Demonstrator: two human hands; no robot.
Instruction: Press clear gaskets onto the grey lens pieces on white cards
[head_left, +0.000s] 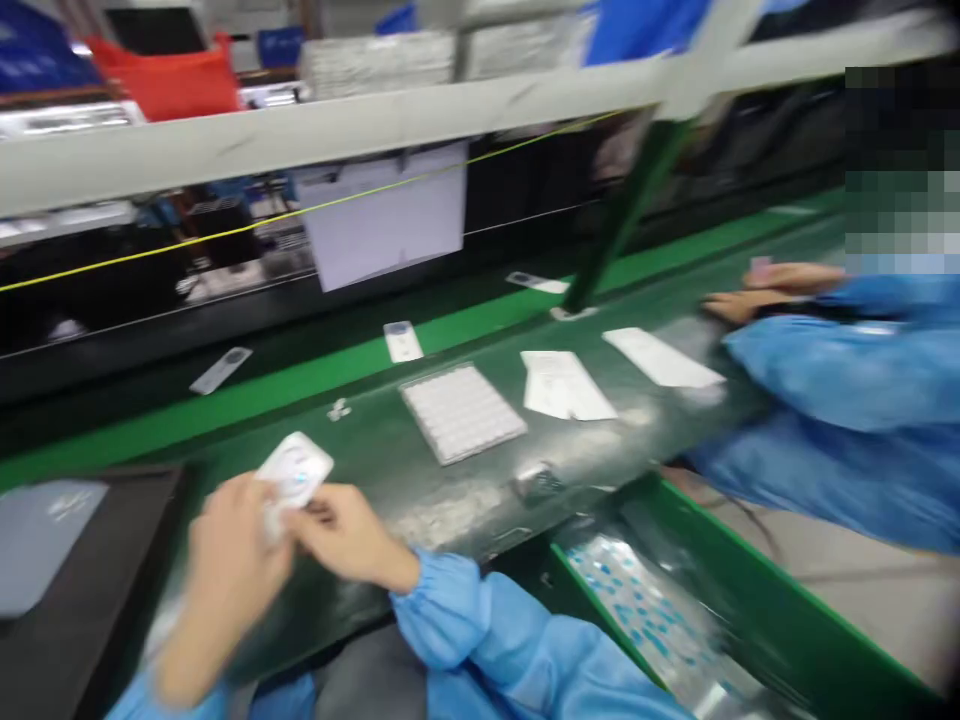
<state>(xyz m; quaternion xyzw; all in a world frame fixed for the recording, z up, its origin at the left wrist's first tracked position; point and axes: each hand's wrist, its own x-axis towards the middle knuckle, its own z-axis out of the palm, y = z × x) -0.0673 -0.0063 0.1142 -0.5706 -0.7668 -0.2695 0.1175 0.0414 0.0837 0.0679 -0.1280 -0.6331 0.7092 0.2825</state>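
Note:
My left hand (236, 545) is closed around a flat white piece (298, 468) with rounded corners and a shiny round mark, tilted above the green bench (360, 520). At the piece's lower edge, the fingers of my right hand (349, 530) are pinched together on it. Motion blurs both hands, and the left fingers partly cover the piece. Just beyond them lie some small white bits (339, 409). A white gridded tray (463, 412) sits to the right, followed by a white sheet (568, 385) and a stack of white strips (664, 358).
Several pale flat pieces (403, 342) lie along the bright green strip at the back. A black mat (67, 590) bears a grey sheet (41, 540) at left. Below right, a green drawer (795, 600) holds blue-dotted clear bags (645, 610). A co-worker's hands (780, 285) are at far right.

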